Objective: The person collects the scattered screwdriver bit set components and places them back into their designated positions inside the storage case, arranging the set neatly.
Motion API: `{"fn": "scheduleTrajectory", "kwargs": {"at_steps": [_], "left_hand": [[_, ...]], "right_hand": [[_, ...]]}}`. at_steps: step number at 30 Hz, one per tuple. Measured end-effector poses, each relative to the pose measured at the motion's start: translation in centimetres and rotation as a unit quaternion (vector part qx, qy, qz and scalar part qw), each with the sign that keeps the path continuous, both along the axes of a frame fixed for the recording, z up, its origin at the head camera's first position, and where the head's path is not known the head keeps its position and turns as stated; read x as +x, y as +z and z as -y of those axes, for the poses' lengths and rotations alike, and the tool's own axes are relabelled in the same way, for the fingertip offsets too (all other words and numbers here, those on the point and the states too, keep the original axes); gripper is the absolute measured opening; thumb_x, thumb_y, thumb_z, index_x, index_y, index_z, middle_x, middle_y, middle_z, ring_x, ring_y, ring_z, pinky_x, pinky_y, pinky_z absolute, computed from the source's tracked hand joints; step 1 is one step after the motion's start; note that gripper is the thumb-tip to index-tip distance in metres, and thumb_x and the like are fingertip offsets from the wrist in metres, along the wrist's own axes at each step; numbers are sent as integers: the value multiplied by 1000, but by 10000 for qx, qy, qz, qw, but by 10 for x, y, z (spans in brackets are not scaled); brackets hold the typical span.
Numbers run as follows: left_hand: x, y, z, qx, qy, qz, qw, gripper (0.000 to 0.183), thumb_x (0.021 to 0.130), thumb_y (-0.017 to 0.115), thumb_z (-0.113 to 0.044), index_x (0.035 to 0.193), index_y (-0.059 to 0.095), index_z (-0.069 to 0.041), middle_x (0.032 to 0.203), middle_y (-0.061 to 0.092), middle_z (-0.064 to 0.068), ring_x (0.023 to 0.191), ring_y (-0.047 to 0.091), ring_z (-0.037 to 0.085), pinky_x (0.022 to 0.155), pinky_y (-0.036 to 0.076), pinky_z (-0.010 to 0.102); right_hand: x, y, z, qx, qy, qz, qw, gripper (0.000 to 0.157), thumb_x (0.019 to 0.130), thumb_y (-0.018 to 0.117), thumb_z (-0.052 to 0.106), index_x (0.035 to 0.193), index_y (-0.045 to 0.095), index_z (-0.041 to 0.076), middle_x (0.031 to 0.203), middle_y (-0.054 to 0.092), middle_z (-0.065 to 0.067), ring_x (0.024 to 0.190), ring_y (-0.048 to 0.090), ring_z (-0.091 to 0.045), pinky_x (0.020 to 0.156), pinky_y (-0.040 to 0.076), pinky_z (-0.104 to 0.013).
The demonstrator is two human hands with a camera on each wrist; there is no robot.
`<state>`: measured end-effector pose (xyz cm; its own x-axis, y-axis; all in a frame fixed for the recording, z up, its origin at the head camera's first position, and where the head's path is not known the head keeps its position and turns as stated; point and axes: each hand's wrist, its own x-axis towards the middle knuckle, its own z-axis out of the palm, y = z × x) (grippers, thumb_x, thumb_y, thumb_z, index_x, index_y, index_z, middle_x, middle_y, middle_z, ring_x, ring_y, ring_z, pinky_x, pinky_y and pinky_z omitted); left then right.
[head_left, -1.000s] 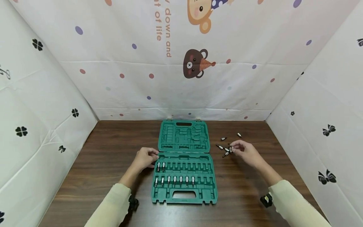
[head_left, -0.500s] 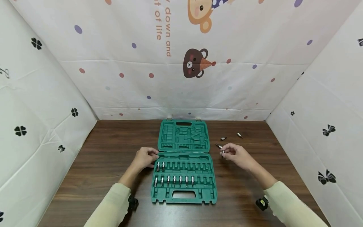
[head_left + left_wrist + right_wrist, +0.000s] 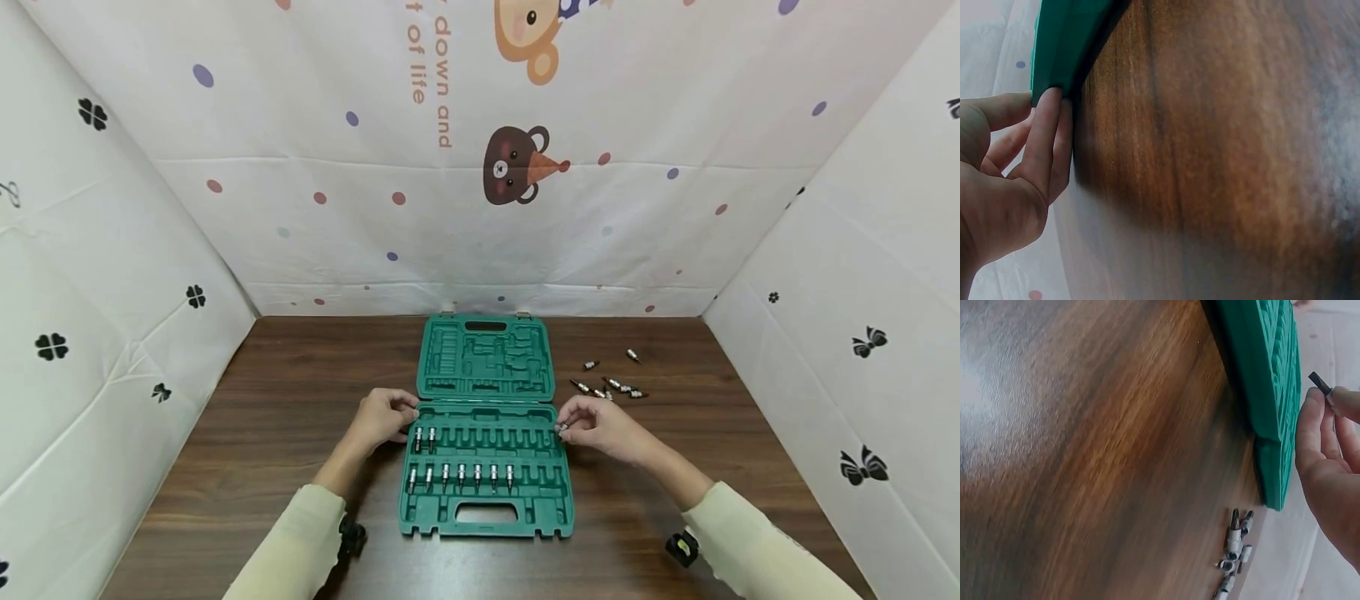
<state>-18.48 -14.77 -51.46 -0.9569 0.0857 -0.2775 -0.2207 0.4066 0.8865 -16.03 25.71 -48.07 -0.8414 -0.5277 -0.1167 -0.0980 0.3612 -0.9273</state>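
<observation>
An open green bit socket case [image 3: 542,523] lies on the wooden table, its lid [image 3: 486,358] folded back toward the wall. My left hand [image 3: 381,419] holds the case's left side near the hinge; the thumb and fingers pinch its corner [image 3: 1063,62] in the left wrist view. Between thumb and fingertips of my right hand [image 3: 606,428] is a bit socket [image 3: 1319,382], its dark tip sticking out. That hand is over the case's upper right corner. Two bit sockets [image 3: 432,439] stand at the left of the upper row, and several [image 3: 477,476] fill the lower row from the left.
Several loose bit sockets [image 3: 615,384] lie in a cluster on the table right of the lid, with one [image 3: 591,365] behind them and another [image 3: 633,355] farther back. White printed cloth [image 3: 360,225] walls the table's back and sides.
My right hand has picked a bit socket from the loose pile and carried it left to the case's upper right corner. The left hand has stayed in place.
</observation>
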Motion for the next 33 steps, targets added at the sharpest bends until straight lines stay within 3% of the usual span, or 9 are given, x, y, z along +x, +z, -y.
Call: {"fn": "scheduleTrajectory", "kwargs": {"at_steps": [8,14,24,33], "left_hand": [[0,0,0,13,14,62,10000,19,99,66,-3,116,75,-2,101,69,14,83,70,19,65,66,37],[0,1,0,8,40,106,9999,18,99,66,-3,115,75,-2,100,69,14,82,69,19,65,66,37],[-1,3,-1,-77,72,64,9999,19,100,66,-3,116,75,-2,101,68,14,83,70,20,65,66,37],[-1,2,-1,-129,57,63,9999,19,100,66,-3,117,74,-2,101,69,14,82,70,19,65,66,36]], "right_hand": [[4,-2,9,66,301,98,9995,17,99,70,9,112,66,-3,106,71,-15,94,72,-13,83,64,-30],[9,-4,16,213,514,44,9984,16,99,69,9,111,67,-2,104,73,-14,93,72,-14,81,64,-32],[15,-1,34,593,677,-98,9959,12,96,73,8,107,69,3,101,73,-8,94,71,-16,79,62,-24],[21,-1,48,1285,848,-665,9858,6,95,75,9,101,73,11,94,74,4,86,69,-4,73,61,-22]]}}
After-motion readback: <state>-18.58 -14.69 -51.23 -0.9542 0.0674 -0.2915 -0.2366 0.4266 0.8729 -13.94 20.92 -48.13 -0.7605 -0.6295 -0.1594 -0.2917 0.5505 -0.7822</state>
